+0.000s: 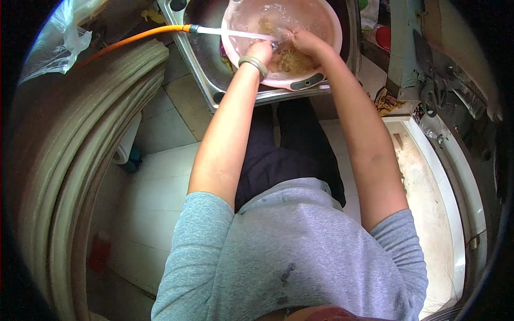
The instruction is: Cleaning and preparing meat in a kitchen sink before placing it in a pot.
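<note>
A round pink basin (pixel 337 32) of cloudy water sits in the metal sink, with yellowish-brown bits gathered in the water (pixel 292 63). Over its middle, my left hand (pixel 261 52), a pale bangle (pixel 254 65) on its wrist, is closed at the water's surface. My right hand (pixel 304 41) faces it from the right, fingers curled inward. Splashing water hides what lies between the fingertips. From the end of an orange hose (pixel 155 33), a straight white stream (pixel 235 33) runs to the spot where both hands meet.
The metal sink rim (pixel 201 80) surrounds the basin. On the left stand thick, curved grey-beige layered edges (pixel 112 91), below a clear plastic bag (pixel 61 40). Scissors (pixel 433 93) hang at the right, above a white-edged tray-like surface (pixel 428 214). Pale tiles (pixel 152 208) cover the floor.
</note>
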